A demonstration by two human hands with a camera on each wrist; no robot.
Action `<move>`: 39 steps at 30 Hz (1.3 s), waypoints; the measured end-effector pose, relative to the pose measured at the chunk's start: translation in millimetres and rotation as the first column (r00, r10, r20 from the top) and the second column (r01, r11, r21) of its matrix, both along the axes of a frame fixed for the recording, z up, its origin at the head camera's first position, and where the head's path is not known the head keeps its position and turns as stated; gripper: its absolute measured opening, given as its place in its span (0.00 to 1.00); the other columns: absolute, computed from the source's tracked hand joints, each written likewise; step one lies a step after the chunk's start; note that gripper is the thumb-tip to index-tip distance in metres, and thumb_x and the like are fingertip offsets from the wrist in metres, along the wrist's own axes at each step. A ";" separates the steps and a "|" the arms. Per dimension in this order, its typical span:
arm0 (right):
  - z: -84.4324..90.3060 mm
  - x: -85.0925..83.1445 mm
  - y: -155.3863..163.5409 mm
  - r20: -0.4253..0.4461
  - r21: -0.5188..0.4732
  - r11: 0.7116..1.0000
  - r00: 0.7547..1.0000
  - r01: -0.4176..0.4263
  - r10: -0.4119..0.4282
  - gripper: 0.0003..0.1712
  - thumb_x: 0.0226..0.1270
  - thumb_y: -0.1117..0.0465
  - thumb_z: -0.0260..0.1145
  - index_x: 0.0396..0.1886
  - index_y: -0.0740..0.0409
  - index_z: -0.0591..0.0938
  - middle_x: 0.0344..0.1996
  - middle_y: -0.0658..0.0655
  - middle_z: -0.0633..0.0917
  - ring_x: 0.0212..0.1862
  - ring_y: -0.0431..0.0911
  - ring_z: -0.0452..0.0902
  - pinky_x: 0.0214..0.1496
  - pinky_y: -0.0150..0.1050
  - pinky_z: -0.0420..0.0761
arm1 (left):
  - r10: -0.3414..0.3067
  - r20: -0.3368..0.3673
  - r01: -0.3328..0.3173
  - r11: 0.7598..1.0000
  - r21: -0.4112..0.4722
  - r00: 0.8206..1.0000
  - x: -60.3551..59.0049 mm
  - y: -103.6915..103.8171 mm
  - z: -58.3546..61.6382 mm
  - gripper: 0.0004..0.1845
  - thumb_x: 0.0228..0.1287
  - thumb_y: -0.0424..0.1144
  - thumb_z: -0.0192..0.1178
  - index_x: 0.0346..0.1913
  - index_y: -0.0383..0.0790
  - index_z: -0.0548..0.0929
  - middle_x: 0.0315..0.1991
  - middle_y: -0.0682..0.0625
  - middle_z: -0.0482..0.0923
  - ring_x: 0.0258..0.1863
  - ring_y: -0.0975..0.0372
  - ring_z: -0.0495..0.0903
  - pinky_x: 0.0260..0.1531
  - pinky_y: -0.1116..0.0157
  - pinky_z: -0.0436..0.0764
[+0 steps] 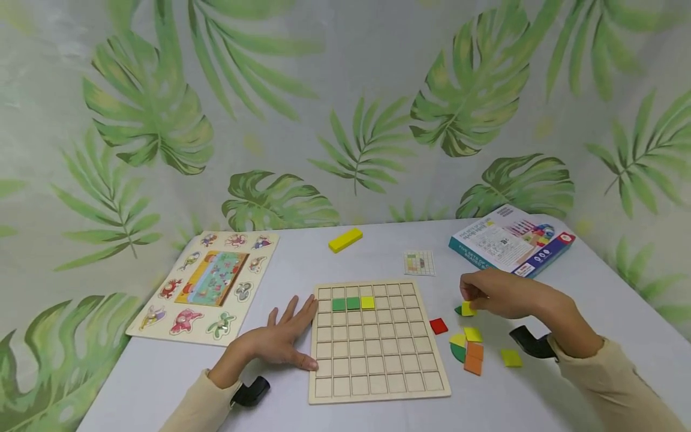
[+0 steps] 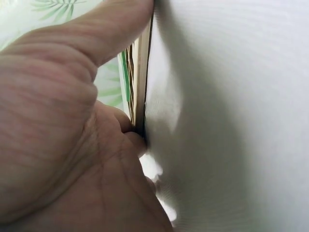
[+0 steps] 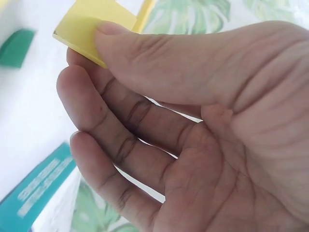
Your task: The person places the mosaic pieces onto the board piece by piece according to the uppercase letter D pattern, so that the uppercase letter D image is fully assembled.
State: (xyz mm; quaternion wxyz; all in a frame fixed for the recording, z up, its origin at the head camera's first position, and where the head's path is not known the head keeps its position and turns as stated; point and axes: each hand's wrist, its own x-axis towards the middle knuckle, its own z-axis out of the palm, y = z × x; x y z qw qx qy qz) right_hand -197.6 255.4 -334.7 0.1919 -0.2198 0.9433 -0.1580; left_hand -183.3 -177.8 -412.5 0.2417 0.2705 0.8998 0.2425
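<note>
Left hand [image 1: 281,342] lay flat, fingers spread, against the grid board's [image 1: 378,384] left edge; right hand [image 1: 499,293], right of the board, pinched a yellow square tile [image 1: 468,309].

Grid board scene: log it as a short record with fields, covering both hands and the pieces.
Board: wooden grid board, flat on the white table
Filled cells: two green tiles and one yellow tile, side by side in the second row
Left hand: left hand flat, fingers straight, against the board's left edge
Right hand: right hand pinches a yellow square tile
Loose pieces: red tile, orange tiles, yellow block
Other: animal puzzle, game box
</note>
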 end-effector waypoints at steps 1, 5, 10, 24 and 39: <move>-0.1 -0.6 -5.1 -0.008 -0.004 1.000 1.000 -0.010 0.010 0.07 0.67 0.64 0.69 0.36 0.52 0.77 0.27 0.47 0.75 0.33 0.40 0.71 0.33 0.32 0.73 | 0.003 0.002 -0.003 1.000 -0.005 1.000 0.7 -0.1 -0.3 0.66 0.56 0.59 0.71 0.80 0.34 0.37 0.82 0.39 0.27 0.78 0.40 0.21 0.68 0.31 0.26; -1.3 -4.7 -26.8 -0.040 -0.021 0.998 0.997 -0.067 0.066 0.06 0.68 0.62 0.68 0.36 0.51 0.77 0.27 0.46 0.76 0.32 0.39 0.71 0.33 0.32 0.73 | 0.009 -0.013 -0.010 0.999 -0.035 1.000 2.2 -0.8 -0.8 0.66 0.55 0.59 0.72 0.80 0.35 0.37 0.82 0.40 0.28 0.78 0.40 0.22 0.68 0.30 0.28; -3.2 -12.2 -56.4 -0.070 -0.070 0.980 0.981 -0.184 0.180 0.06 0.71 0.63 0.66 0.35 0.51 0.76 0.28 0.46 0.78 0.32 0.39 0.71 0.34 0.32 0.73 | 0.001 -0.021 -0.002 0.998 -0.059 1.000 2.5 -0.5 -1.9 0.67 0.55 0.60 0.72 0.80 0.36 0.36 0.82 0.40 0.28 0.78 0.41 0.22 0.68 0.30 0.29; -16.8 -26.8 -133.9 -0.164 -0.193 0.914 0.930 -0.356 0.328 0.02 0.74 0.64 0.62 0.40 0.58 0.77 0.30 0.49 0.79 0.31 0.38 0.69 0.37 0.33 0.73 | 0.007 0.019 -0.006 0.999 -0.046 1.000 2.6 -7.4 -3.5 0.66 0.56 0.61 0.71 0.81 0.38 0.35 0.82 0.42 0.25 0.78 0.42 0.20 0.68 0.31 0.27; -40.4 -30.4 -179.0 -0.211 -0.180 0.920 0.927 -0.348 0.310 0.01 0.71 0.67 0.65 0.38 0.57 0.82 0.32 0.49 0.85 0.33 0.37 0.76 0.40 0.32 0.78 | -0.012 0.009 0.012 0.999 -0.038 1.000 -6.3 -2.7 -8.3 0.65 0.57 0.62 0.69 0.81 0.39 0.34 0.82 0.44 0.24 0.78 0.43 0.19 0.68 0.31 0.27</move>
